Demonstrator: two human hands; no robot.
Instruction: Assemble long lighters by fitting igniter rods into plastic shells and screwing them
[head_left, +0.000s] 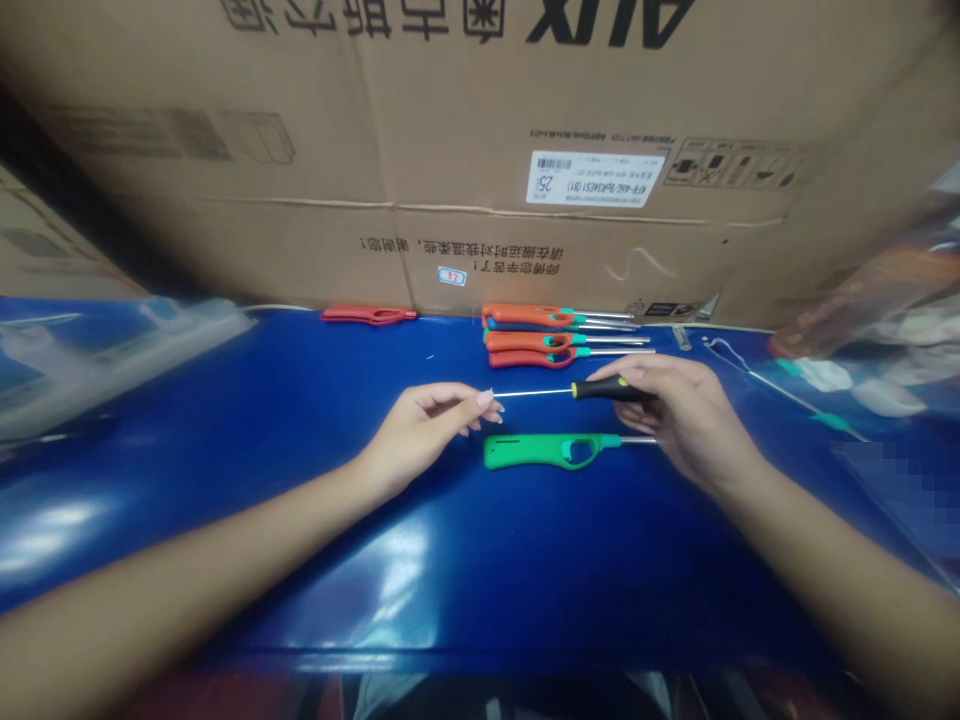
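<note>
My right hand [679, 410] is closed around the black and yellow handle of a screwdriver [611, 389], its thin shaft pointing left. At the shaft's tip, the thumb and fingers of my left hand [439, 415] are pinched together; anything tiny between them is too small to make out. Just below the screwdriver a green lighter [532, 451] with a long metal nozzle lies flat on the blue table, the nozzle's end passing behind my right hand. Beyond my hands lie several long-nozzle lighters [529, 340], orange, red and blue, side by side.
A large cardboard box [450, 130] stands along the table's back. Against it lies a red lighter casing [367, 315]. Clear plastic bags [862, 370] with parts sit at the right, and a blurred plastic bag or tray [135, 345] at the left. The blue table [480, 570] has its front edge near me.
</note>
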